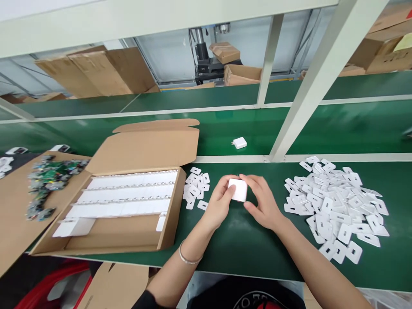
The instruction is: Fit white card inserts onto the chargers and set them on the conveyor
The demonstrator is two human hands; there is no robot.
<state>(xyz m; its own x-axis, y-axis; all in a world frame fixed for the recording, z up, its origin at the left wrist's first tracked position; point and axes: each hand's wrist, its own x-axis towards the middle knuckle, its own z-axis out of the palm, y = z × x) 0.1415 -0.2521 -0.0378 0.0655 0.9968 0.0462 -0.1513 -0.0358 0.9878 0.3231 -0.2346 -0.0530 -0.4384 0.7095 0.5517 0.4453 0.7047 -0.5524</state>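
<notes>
Both hands meet over the green work surface (244, 244) and hold one small white charger block (238, 189) between them. My left hand (219, 201) grips its left side with thumb and curled fingers. My right hand (262, 201) closes on its right side and underside. A small pile of white plastic tabs (195, 187) lies just left of my left hand. A large heap of the same white tabs (337, 210) lies to the right of my right hand.
An open cardboard box (128, 201) with rows of white chargers stands at left. Green circuit boards (48, 182) lie on cardboard further left. One white charger (240, 143) rests on the green conveyor behind. A slanted white frame post (309, 86) rises at right.
</notes>
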